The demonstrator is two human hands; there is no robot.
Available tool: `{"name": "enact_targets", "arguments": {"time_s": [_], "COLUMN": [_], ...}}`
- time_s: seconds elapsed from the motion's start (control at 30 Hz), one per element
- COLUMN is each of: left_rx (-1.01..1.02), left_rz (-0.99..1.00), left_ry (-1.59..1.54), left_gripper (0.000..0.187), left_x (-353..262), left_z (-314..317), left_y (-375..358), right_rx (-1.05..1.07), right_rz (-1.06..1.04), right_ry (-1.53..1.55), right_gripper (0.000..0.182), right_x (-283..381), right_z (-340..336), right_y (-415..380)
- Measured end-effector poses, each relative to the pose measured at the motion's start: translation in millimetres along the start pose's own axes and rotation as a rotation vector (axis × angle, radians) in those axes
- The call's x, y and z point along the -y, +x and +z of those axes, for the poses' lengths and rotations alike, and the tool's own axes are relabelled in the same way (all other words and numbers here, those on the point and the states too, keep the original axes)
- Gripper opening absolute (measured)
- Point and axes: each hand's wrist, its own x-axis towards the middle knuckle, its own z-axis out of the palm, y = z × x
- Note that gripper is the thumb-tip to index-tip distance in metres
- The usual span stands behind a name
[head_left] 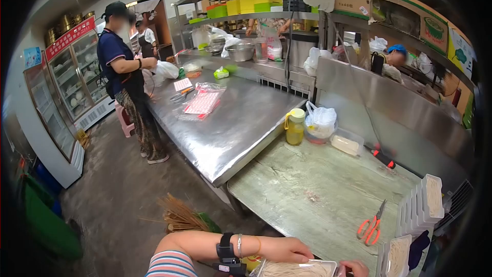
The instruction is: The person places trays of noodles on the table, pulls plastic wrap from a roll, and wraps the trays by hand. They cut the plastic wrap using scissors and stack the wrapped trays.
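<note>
A white plastic tray of pale noodles [300, 270] is at the bottom edge of the view, partly cut off. My left hand [287, 249] reaches over it from the left, fingers closed on its far rim. At the tray's right end, my right hand [354, 266] has curled fingers against the side; most of this hand is out of view. To the right stands another tray of noodles [397, 257], with a stack of noodle trays [421, 202] behind it. Orange-handled scissors [370, 229] lie on the worktable [287, 184] near my right hand.
At the worktable's back stand a yellow-lidded jar [295, 128], a bagged tub [321, 123] and a clear container [347, 141]. A steel table [241, 113] adjoins on the left. A person [120, 56] stands beside it, holding a plastic bag. A broom [184, 215] is below.
</note>
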Motion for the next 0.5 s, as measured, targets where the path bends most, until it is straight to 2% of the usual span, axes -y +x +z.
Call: {"name": "enact_targets", "arguments": {"time_s": [0.13,0.2,0.23,0.3,0.43,0.5], "left_rx": [-0.056,-0.051,-0.051,-0.043,-0.063,-0.075], "left_rz": [0.024,0.029,0.028,0.003,-0.02,-0.027], "left_ry": [0.001,0.029,0.044,0.022,0.056,0.059], "left_gripper": [0.034,0.035,0.035,0.036,0.036,0.036], "left_x": [-2.7,-4.0,-5.0,-8.0,-5.2,-3.2], "left_z": [0.1,-2.2,-2.9,-3.6,-3.7,-2.9], "left_y": [-1.5,-3.2,-3.8,-5.9,-10.2,-10.4], "right_rx": [-0.07,-0.008,-0.016,0.008,0.055,0.108], "right_rz": [-0.01,0.22,0.214,0.4,0.5,0.729], "right_ry": [0.008,0.299,0.296,0.531,0.732,1.068], "right_gripper": [0.012,0.01,0.01,0.009,0.01,0.011], "right_x": [-20.4,-20.9,-15.1,0.5,5.6,13.5], "right_z": [9.6,11.6,11.0,9.9,7.4,3.2], "right_y": [-2.4,-1.1,1.2,4.0,-2.3,-5.4]}}
